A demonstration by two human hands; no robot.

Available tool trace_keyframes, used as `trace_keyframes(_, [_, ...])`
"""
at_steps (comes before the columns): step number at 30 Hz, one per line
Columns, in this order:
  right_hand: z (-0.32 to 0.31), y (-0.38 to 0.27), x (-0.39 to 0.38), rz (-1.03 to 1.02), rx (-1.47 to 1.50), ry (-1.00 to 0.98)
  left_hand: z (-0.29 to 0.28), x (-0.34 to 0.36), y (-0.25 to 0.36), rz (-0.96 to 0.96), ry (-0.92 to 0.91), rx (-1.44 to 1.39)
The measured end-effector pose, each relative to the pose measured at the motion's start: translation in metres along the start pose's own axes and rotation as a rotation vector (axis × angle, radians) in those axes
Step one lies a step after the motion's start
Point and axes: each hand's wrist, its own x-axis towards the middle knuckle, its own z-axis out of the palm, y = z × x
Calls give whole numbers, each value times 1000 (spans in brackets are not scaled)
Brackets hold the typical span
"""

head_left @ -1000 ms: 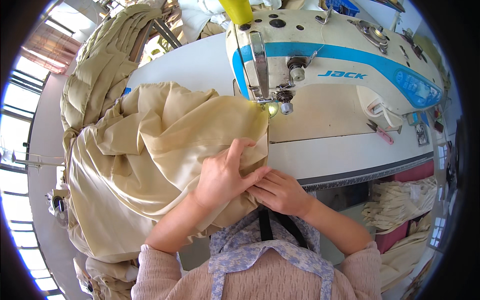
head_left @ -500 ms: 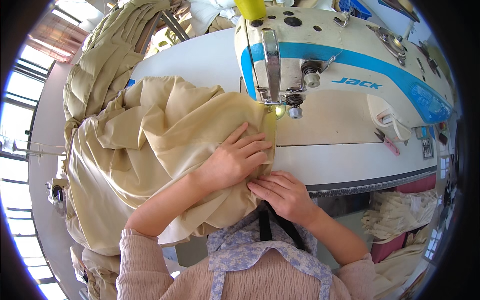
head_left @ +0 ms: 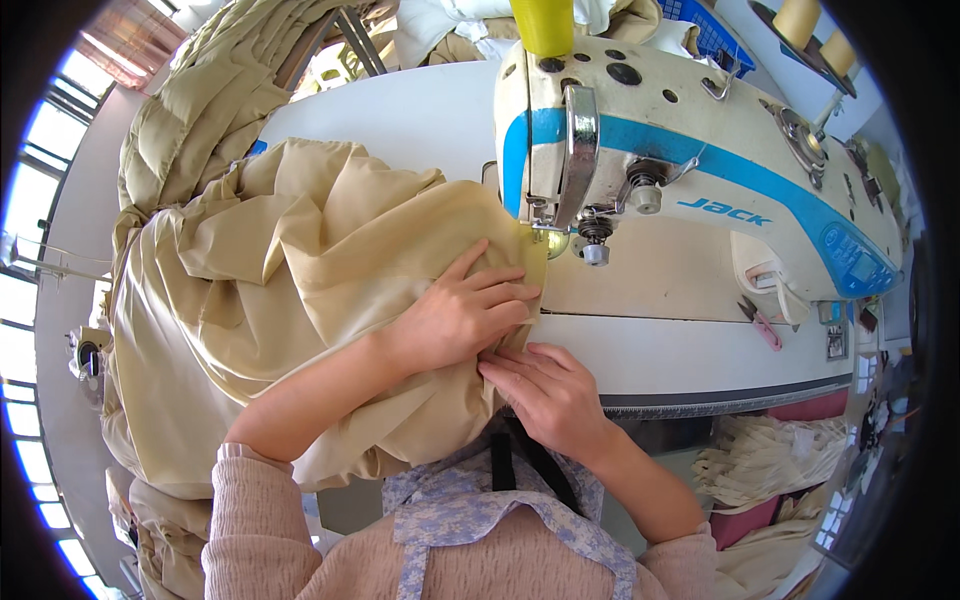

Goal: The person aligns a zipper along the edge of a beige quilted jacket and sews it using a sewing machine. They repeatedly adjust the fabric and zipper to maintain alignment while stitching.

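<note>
my left hand (head_left: 455,318) lies flat on the beige fabric (head_left: 300,290), fingers (head_left: 500,300) spread and released, pressing the cloth down onto the counter (head_left: 690,345) rather than pinching it; the fingertips point toward the needle area of the sewing machine (head_left: 690,190) and stop just short of the presser foot (head_left: 545,228). my right hand (head_left: 550,395) sits just below and to the right of the left, touching it at the knuckles, its fingers curled over the near edge of the same fabric where the cloth folds down off the counter's front; whether they actually pinch the edge or only rest on it i cannot tell, since the fingertips are tucked against the fold. the fabric is a big crumpled heap covering the left half of the counter, with one corner fed under the machine's head and the rest bunched away to my left and spilling over the front toward my lap. the machine is white with a blue band and stands on the right side of the counter, a yellow thread cone (head_left: 542,25) on top of it. a pair of pink-handled snips (head_left: 762,325) lies on the machine bed well to the right of my hands. quilted beige pieces (head_left: 190,110) are piled beyond the fabric at the far left.
</note>
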Motion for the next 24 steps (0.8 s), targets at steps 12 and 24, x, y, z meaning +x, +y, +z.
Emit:
trace_keyframes(12, [-4, 21, 19, 71, -17, -6, 11, 24, -28, 39, 183, -33])
trace_keyframes(24, [-7, 32, 25, 159, -45, -56, 20, 34, -47, 99, 250, -94])
